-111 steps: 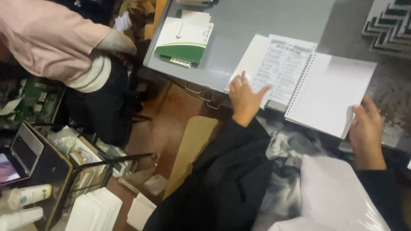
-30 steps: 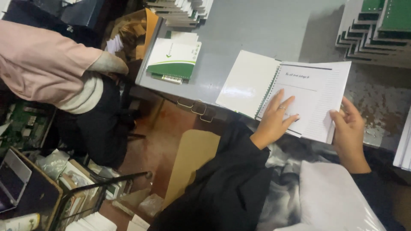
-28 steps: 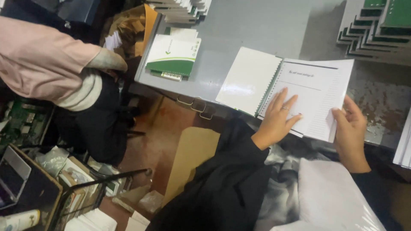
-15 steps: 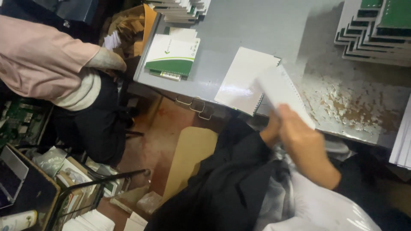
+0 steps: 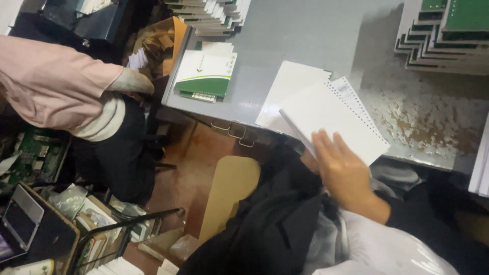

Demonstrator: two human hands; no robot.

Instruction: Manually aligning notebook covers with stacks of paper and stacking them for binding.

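One of the hands (image 5: 346,170), centre-right, lies open-fingered on a white hole-punched paper stack (image 5: 333,122), steadying it over the grey worktop (image 5: 300,35) edge; the other is hidden.

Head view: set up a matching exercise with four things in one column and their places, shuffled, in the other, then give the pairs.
Things:
1. green-and-white booklet
2. white punched page block
3. green-covered stack
4. pink sleeve

Places:
A. far right corner of the grey table
B. under a hand at the table's near edge
C. left of the table, off it
D. table's left edge

Pairs: 1-D, 2-B, 3-A, 4-C
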